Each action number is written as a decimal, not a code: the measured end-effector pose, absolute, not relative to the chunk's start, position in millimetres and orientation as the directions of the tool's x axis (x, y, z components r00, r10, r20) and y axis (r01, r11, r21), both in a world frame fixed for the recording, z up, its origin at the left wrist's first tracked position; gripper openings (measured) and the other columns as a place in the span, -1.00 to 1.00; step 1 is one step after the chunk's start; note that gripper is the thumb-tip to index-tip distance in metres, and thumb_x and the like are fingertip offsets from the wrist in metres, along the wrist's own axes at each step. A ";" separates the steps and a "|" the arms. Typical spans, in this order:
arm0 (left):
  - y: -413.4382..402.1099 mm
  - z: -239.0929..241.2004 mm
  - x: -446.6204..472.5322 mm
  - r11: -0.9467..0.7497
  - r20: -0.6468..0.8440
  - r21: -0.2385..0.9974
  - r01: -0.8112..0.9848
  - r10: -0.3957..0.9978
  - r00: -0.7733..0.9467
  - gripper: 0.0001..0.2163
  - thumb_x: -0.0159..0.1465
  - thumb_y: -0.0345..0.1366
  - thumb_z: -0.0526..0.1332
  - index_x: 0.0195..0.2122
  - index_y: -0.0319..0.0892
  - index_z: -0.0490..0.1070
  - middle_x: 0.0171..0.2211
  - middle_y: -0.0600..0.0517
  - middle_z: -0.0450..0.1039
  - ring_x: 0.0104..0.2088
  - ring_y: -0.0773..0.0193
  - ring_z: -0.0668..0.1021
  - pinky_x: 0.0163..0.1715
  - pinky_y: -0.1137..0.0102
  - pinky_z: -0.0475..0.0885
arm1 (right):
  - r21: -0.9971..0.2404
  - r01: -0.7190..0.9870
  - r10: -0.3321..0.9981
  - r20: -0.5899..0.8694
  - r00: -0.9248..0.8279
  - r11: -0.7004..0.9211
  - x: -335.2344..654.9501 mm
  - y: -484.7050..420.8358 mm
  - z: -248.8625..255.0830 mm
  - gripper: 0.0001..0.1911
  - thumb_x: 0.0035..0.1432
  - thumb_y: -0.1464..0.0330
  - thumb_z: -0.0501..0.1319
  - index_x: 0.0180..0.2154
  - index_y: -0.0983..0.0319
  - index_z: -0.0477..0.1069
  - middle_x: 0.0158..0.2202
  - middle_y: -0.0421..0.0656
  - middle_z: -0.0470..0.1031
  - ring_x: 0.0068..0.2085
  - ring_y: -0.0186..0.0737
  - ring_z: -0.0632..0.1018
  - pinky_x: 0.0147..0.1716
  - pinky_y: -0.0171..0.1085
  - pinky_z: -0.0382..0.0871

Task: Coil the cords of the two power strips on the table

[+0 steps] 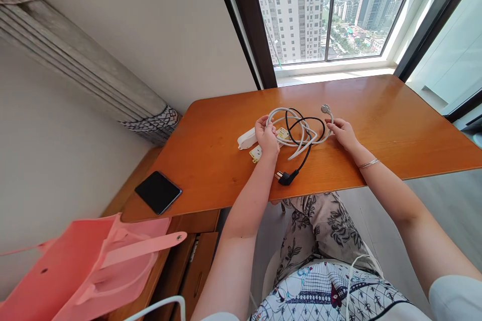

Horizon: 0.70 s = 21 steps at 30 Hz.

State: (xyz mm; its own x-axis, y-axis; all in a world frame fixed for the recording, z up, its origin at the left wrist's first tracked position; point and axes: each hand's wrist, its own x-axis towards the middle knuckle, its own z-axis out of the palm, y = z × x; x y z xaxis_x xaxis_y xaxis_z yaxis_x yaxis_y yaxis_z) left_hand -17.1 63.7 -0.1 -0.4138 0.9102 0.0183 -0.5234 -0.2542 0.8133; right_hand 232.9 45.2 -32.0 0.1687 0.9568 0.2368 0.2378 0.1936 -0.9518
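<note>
Looping white cable [302,149] with grey plug [325,109], intermingled with black cord [309,118].

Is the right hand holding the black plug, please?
No, the right hand holds the white cord, while the black plug lies on the table.

One cable [301,149] is showing white, the near plug [288,179] black; the tabletop [218,130] is glowing orange-brown, the bag [75,251] pink; beige trousers [320,228] are bearing dark leaf patterns.

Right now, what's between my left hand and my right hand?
In the head view, loops of white cord and black cord lie between your left hand and right hand, plus part of a yellow-edged power strip nearer the left.
</note>
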 end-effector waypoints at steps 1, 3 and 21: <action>64.2 1.0 -19.0 -0.250 -0.007 0.802 -0.542 0.904 -0.427 -0.84 0.22 -0.55 0.24 -0.29 -0.14 0.37 -0.37 0.10 0.44 -0.61 0.56 0.20 -0.64 0.59 0.05 | -0.953 0.239 0.959 0.227 0.167 0.184 232.3 44.6 -31.0 -0.60 0.04 0.06 0.36 -0.20 0.22 0.63 -0.15 -0.08 0.63 -0.13 -0.09 0.57 -0.01 -0.08 0.44; 64.8 2.3 -22.1 -0.252 -0.027 0.792 -0.556 0.896 -0.444 -0.84 0.22 -0.56 0.24 -0.30 -0.14 0.36 -0.37 0.10 0.44 -0.61 0.57 0.21 -0.62 0.60 0.05 | -0.950 0.275 0.970 0.195 0.147 0.150 231.4 42.8 -28.1 -0.68 0.06 0.12 0.33 -0.28 0.23 0.60 -0.29 -0.13 0.61 -0.24 -0.16 0.54 -0.13 -0.16 0.42; 68.5 -12.7 -22.7 -0.262 0.096 0.896 -0.358 0.903 -0.419 -0.73 0.06 -0.52 0.21 -0.23 -0.09 0.34 -0.29 0.09 0.44 -0.50 0.46 0.36 -0.52 0.53 0.27 | -0.455 0.480 0.648 0.651 -0.394 0.750 206.9 18.0 -17.9 -0.74 0.31 0.38 0.11 -0.14 0.13 0.58 -0.14 -0.07 0.62 -0.06 -0.10 0.59 0.03 -0.06 0.46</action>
